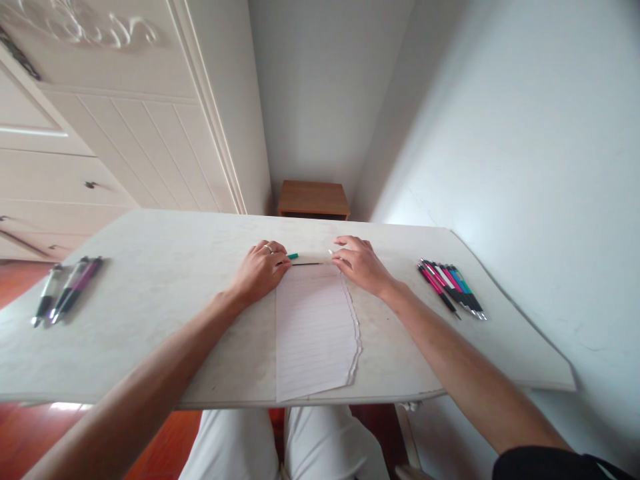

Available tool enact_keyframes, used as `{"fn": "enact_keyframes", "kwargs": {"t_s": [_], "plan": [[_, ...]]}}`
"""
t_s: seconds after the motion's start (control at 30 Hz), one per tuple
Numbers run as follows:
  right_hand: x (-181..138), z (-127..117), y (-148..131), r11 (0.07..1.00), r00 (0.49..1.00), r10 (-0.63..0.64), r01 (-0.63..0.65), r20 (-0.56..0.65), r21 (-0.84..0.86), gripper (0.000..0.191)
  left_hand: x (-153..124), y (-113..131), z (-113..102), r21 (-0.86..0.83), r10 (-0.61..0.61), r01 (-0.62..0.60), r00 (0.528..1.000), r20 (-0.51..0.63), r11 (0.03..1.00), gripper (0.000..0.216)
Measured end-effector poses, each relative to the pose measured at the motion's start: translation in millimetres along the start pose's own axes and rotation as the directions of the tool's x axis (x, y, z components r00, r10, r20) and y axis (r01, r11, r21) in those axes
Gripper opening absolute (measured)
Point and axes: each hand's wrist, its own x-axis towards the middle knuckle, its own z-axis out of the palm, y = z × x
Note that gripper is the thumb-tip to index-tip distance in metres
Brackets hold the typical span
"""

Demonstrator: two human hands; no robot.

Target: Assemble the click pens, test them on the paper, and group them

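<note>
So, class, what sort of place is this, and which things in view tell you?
Probably a room in a home, perhaps a bedroom: there's an ornate white cabinet, a small wooden unit and a white table used as a desk.

Both arms are extended forward and angled inward, with the left forearm [165, 360] and the right forearm [465, 360] left bare. The left hand [265, 267] is held palm down, its fingers bent and drawn in toward the thumb. The right hand [363, 267] is turned inward to face it, its fingertips gathered near the thumb while one finger is held out farther forward. The two hands are kept level and apart.
</note>
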Motion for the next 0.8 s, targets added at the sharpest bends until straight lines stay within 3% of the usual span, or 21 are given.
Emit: {"fn": "enact_keyframes", "kwargs": {"t_s": [0.23, 0.37, 0.6, 0.8], "plan": [[-1, 3, 1, 1.000, 1.000, -0.001, 0.001, -0.024, 0.001, 0.010, 0, 4, -5, -0.086, 0.020, -0.023, 0.999, -0.037, 0.996, 0.021], [0, 5, 5, 0.992, 0.988, 0.047, -0.029, -0.149, 0.121, 0.012, 1, 4, -7, -0.124, -0.007, -0.002, 0.997, -0.077, 0.992, 0.020], [1, 15, -2, 0.963, 0.920, 0.158, -0.063, -0.359, 0.263, 0.014, 2, -7, -3, -0.133, -0.096, 0.084, 0.991, -0.089, 0.988, 0.025], [-2, 15, -16, 0.992, 0.930, 0.003, 0.044, -0.368, 0.120, 0.013, 1, -8, -7, -0.128, -0.083, 0.079, 0.996, -0.026, 0.989, 0.027]]}}
